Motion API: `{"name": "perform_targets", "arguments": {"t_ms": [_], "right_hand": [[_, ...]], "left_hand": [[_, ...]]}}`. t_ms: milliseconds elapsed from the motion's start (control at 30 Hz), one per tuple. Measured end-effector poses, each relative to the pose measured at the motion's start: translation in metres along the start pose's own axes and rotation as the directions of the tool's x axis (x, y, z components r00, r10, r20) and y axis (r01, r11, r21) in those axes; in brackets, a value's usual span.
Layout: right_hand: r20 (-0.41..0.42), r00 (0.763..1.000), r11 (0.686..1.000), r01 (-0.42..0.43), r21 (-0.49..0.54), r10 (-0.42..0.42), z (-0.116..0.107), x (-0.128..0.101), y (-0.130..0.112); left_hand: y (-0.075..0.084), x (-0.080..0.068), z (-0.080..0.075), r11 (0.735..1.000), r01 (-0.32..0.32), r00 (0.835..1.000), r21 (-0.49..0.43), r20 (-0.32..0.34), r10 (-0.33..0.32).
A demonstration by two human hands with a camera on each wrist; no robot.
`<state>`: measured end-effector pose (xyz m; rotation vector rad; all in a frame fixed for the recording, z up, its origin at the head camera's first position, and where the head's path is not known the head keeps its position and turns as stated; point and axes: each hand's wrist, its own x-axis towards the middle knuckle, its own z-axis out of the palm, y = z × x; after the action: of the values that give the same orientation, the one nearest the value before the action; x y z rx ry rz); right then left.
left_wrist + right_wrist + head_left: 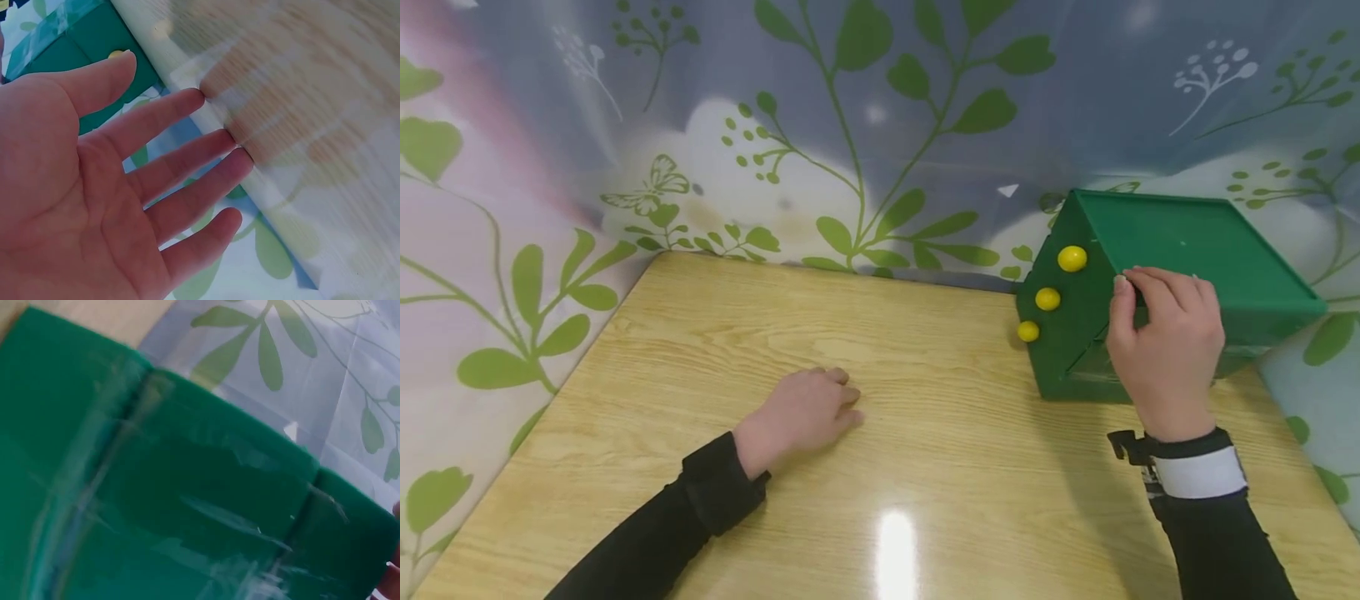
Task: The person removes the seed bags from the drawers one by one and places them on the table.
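A green house-shaped box (1195, 250) with a sloping top stands at the back right of the table, three round yellow knobs (1072, 258) on its left side. At the near front corner of the top, my right hand (1168, 342) pinches the box's edge between thumb and fingers. Its fingertips (395, 565) show at the far right of the right wrist view, beside taped green panels (206, 481). Well left of the box, my left hand (801, 412) lies palm down over the table with relaxed fingers, holding nothing. In the left wrist view, the left fingertips (240, 159) meet the tabletop.
The wooden table (850, 333) runs back to a curtain (880, 150) printed with green leaves, which also hangs at the left and right. Clear tape (81, 500) covers seams on the box. A bright light reflection (895, 554) shows on the near tabletop.
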<state>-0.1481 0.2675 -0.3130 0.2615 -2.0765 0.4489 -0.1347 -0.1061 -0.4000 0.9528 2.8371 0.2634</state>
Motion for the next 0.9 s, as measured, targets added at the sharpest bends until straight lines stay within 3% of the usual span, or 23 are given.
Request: {"name": "perform_targets", "arguments": {"t_ms": [900], "right_hand": [[-0.087, 0.996, 0.994, 0.001, 0.106, 0.009, 0.0, -0.021, -0.023]], "left_hand": [[-0.001, 0.003, -0.003, 0.999, -0.018, 0.999, 0.038, 0.039, 0.016]]}}
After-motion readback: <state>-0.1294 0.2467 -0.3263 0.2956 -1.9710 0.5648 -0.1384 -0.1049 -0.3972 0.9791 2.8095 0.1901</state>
